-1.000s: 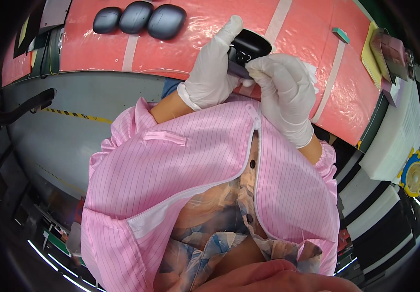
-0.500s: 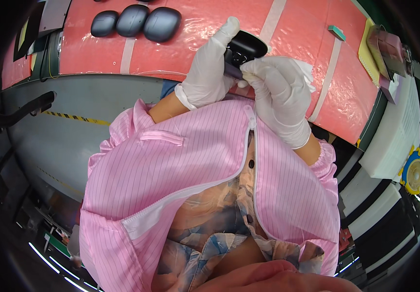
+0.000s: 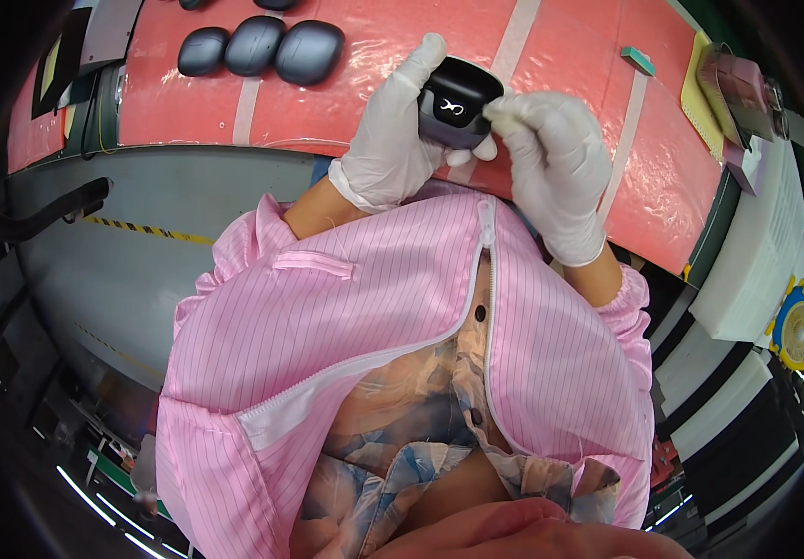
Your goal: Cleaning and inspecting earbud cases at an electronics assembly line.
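Note:
My left hand (image 3: 383, 140), in a white glove, is wrapped round a dark earbud charging case (image 3: 463, 138), with the thumb along its left side and fingertips showing below it. The lid (image 3: 469, 76) stands up, and pale curved marks show on the glossy black inside. At the case's right edge is my right hand (image 3: 560, 154), gloved too, its thumb and forefinger pinched together. Whether anything small sits in that pinch is hidden. Farther left on the red mat lie several closed dark cases (image 3: 309, 52).
The red mat (image 3: 374, 28) under clear film covers the bench, with pale tape strips across it. A small green block (image 3: 638, 61) lies at the right. Beyond it are a yellow pad (image 3: 695, 98) and a clear container (image 3: 737, 79). White foam (image 3: 751, 252) stands at the bench's right side.
My right hand has drawn back to the right from the case's front, uncovering it. The case has turned, so its inside with pale marks shows. My left hand keeps its hold.

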